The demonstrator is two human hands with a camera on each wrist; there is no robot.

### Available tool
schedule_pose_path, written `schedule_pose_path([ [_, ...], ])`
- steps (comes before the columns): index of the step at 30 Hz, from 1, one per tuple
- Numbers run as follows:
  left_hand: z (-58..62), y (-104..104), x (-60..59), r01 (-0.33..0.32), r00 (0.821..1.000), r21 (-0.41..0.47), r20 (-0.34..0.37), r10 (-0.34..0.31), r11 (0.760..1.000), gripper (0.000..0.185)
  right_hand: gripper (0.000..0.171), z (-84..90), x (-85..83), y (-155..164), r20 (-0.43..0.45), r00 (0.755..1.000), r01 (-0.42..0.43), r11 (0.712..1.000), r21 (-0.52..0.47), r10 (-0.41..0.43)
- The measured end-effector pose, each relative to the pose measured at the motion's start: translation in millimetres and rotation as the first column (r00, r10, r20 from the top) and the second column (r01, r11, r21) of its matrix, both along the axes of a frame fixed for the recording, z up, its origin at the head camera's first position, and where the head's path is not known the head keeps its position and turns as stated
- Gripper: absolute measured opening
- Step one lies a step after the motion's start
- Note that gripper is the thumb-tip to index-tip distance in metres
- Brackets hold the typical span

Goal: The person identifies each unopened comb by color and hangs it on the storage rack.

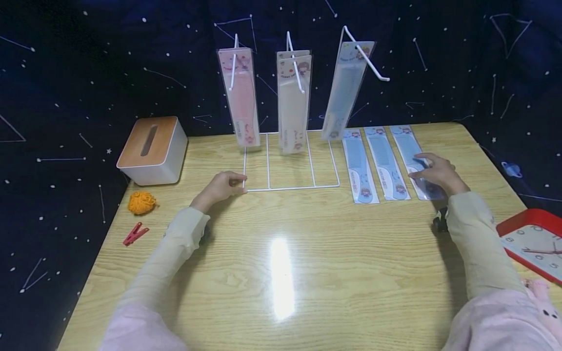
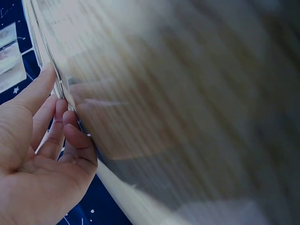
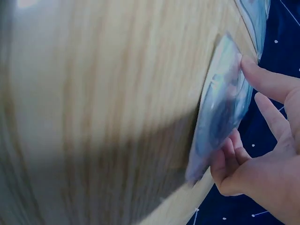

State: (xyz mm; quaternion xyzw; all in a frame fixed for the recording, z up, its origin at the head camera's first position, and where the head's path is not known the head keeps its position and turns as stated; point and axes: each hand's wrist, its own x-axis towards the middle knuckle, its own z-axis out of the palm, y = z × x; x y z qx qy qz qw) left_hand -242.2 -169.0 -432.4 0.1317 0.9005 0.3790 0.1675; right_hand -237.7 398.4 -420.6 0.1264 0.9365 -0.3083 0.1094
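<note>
Right hand (image 1: 434, 171) fingers (image 3: 262, 79) pinch the packaged blue comb (image 1: 414, 161) lying at 2 o'clock on the desk (image 1: 307, 273), while left hand (image 1: 221, 187) fingers (image 2: 70, 133) grip the white wire rack (image 1: 290, 186), apparently steadying it; 2 more combs lie alongside.

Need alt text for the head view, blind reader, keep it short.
A person's right hand lifts the rightmost of three blue packaged combs lying on a wooden table, while the left hand holds the corner of a white wire rack. Three more packaged combs hang on the rack's hooks.
</note>
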Motion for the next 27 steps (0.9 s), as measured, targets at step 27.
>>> schedule_pose_path([
  [27,-0.8,0,0.0,-0.006,1.0,0.014,0.005,0.005,1.0,0.048,0.086,32.7,30.6,-19,-0.253,0.967,-0.042,0.991,-0.127,0.008],
])
